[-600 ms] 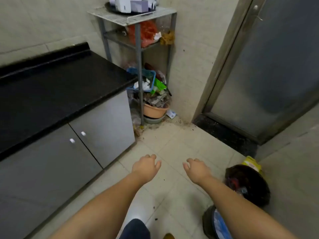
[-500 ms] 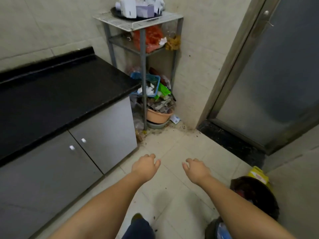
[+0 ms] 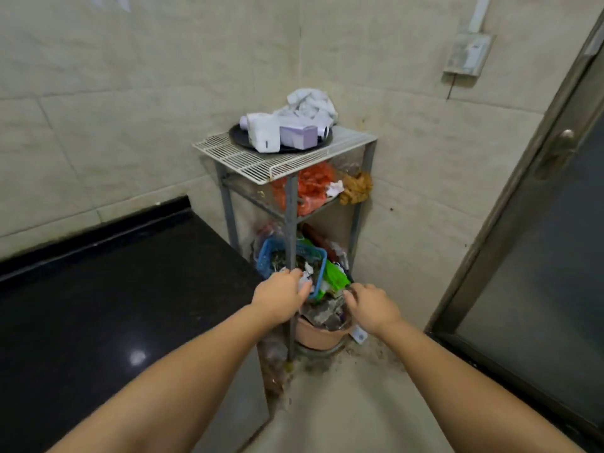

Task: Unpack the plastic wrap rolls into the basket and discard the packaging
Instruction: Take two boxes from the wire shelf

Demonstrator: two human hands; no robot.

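reaching out with both arms, the person stands in front of a metal shelf (image 3: 287, 165) in the corner. the left hand (image 3: 280, 294) is right at the blue basket (image 3: 318, 273) low in the shelf, fingers (image 3: 295, 274) curled near its rim, but it is too hard to tell if they grip it. the right hand (image 3: 367, 304) is just beside the basket, fingers loosely bent and holding nothing. no plastic wrap rolls can be picked out for sure; white and purple packs (image 3: 281, 135) sit on the top tray, well apart from the hands. so the job looks barely started: unpacking and throwing away are both left. a moment ago the hands hung over the bare floor, far from the shelf, with a dark bin in view; now the hands have come close to the basket and the bin is out of sight.
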